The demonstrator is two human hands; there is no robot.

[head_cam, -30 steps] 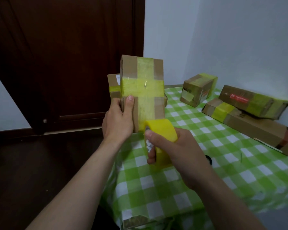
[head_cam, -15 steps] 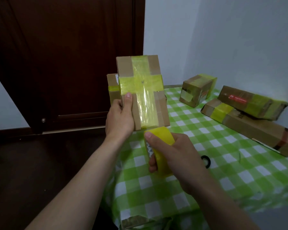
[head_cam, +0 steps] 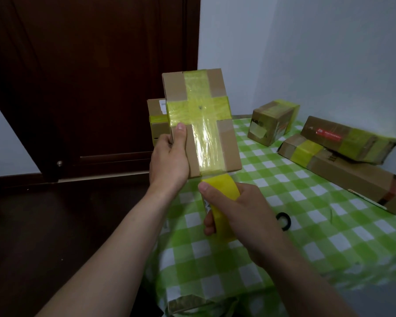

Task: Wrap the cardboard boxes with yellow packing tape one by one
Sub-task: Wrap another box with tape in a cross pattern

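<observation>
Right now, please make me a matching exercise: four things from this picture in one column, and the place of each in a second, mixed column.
Things
1. box with the yellow tape cross
2. yellow tape roll
3. small black ring
4. box with the red label

Places
A. lying on the checked tablecloth
B. held in the left hand
C. resting on the long flat box
D. gripped in the right hand

Pairs: 1-B, 2-D, 3-A, 4-C

held box: matt brown cardboard, smooth. tape strips on it: glossy translucent yellow plastic film, wrinkled, catching light. tape roll: smooth, shiny yellow. tablecloth: thin checked sheet, matt, creased. door: dark wood, low sheen.
</observation>
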